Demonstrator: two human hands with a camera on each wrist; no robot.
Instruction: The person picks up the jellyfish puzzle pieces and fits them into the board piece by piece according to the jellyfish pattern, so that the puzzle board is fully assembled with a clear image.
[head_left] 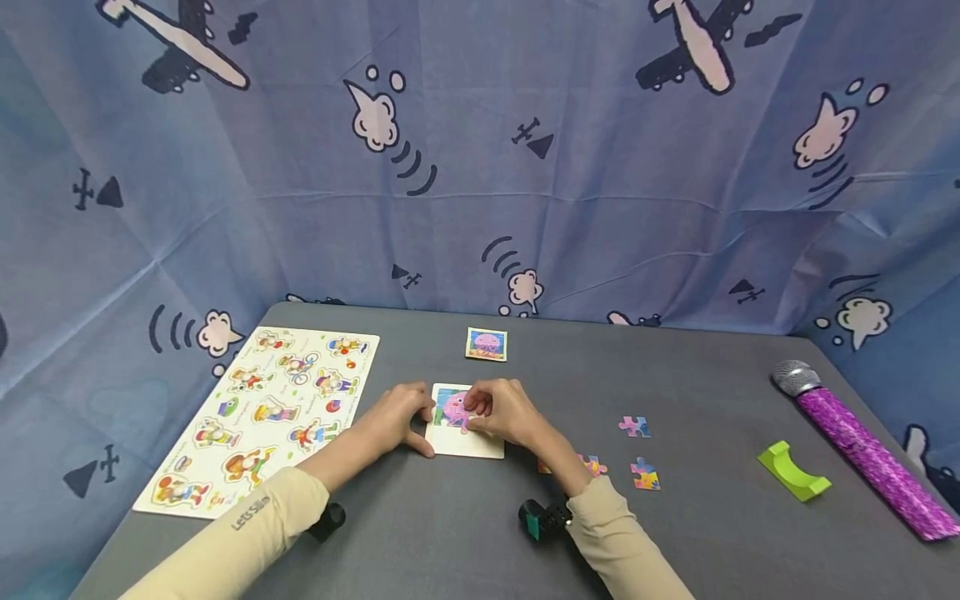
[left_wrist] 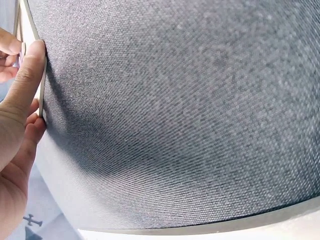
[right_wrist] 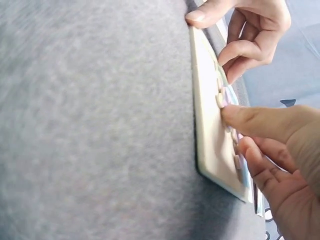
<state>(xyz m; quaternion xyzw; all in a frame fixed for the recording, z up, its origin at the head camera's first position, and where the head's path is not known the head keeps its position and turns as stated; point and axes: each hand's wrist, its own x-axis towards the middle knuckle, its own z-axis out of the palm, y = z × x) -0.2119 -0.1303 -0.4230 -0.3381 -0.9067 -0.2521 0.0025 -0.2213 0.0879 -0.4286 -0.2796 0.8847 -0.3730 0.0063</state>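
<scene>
A small cream puzzle board (head_left: 467, 444) lies on the grey table, its upper part filled with pink and blue jigsaw pieces (head_left: 448, 406). My left hand (head_left: 395, 418) holds this board by its left side, thumb at the near corner and fingers along the edge. Over the picture, my right hand (head_left: 508, 411) has its thumb and curled fingers on a pink jigsaw piece (head_left: 472, 421), largely covered by the fingers. In the right wrist view, the right thumb (right_wrist: 250, 119) touches the pieces within the board (right_wrist: 207, 115), while the left hand (right_wrist: 250, 37) stays at its other end.
Loose jigsaw pieces (head_left: 645, 474) lie to the right, some partly behind the right forearm. A small picture card (head_left: 486, 344) sits beyond the board. A large picture board (head_left: 258, 417) is at left; a green curved block (head_left: 793, 472) and purple glitter microphone (head_left: 870, 458) are at right.
</scene>
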